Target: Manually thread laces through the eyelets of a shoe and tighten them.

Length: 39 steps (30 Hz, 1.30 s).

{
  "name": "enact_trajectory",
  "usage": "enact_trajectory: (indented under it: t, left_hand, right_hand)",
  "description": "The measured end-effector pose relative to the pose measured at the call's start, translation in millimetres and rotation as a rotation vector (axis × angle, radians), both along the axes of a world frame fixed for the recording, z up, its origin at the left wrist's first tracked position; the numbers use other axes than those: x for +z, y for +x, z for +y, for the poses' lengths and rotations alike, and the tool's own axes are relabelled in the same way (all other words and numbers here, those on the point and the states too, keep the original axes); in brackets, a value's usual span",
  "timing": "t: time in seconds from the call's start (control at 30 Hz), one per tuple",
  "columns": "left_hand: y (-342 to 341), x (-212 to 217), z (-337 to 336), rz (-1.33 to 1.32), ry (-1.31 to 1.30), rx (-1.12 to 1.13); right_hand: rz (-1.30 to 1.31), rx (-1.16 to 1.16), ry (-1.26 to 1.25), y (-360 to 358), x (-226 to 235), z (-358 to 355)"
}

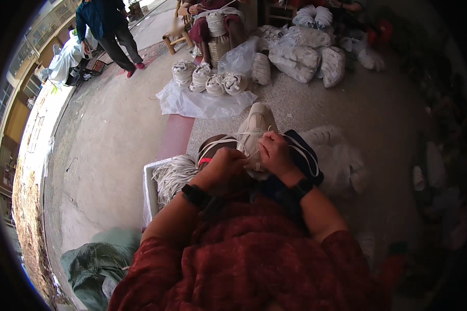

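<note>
My left hand point(224, 165) and my right hand point(276, 153) meet over my raised leg, each closed on white flat cord point(228, 140) that loops around my beige shoe point(255, 128) and knee. The strands run from the shoe back to my fingers. Both wrists wear black bands. My red patterned sleeves fill the lower part of the view.
A white box point(149, 186) holding a bundle of white cord stands at my left. Wound cord bundles point(207, 78) lie on clear plastic sheet ahead, with filled plastic bags point(301, 52) behind. A seated person point(213, 20) and a standing person point(106, 28) are farther off. A green sack point(93, 264) lies lower left.
</note>
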<state>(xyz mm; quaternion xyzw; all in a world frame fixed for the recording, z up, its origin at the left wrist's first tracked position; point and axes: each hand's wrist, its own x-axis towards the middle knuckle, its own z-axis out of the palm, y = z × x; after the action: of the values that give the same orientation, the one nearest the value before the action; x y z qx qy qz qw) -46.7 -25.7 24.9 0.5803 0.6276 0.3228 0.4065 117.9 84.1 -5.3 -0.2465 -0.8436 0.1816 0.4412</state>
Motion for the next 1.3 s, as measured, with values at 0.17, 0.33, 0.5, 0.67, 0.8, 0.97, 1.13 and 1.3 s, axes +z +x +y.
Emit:
enact_trajectory:
  t: [0.17,0.33,0.5,0.67,0.8,0.97,1.13,1.3]
  left_hand:
    - [-69,-34,-25,-1.326,0.044,0.748]
    - [-50,-26,-30,-1.246,-0.060,0.464]
    - [-42,-32,16,-0.986,-0.069,0.396]
    - [-24,-29,48,-0.954,-0.015,0.452]
    - [-25,-43,61,-0.820,0.059,0.358]
    - [-15,-50,70,-0.743,0.121,0.470]
    - [-8,-59,73,-0.570,0.206,0.526]
    - [-3,-49,69,-0.069,0.244,0.534]
  right_hand:
    - [-0.227,0.164,-0.056,-9,2,2]
    - [-0.233,0.113,-0.080,-18,0,-1]
    - [-0.214,0.046,-0.086,-24,3,-4]
    - [-0.204,-0.020,-0.115,-26,-2,-6]
    - [-0.168,-0.023,-0.139,-28,-9,-6]
    - [-0.147,-0.018,-0.127,-27,-10,-4]
    - [-0.138,-0.014,-0.126,-27,-9,-6]
    - [-0.134,-0.013,-0.100,-27,-8,-4]
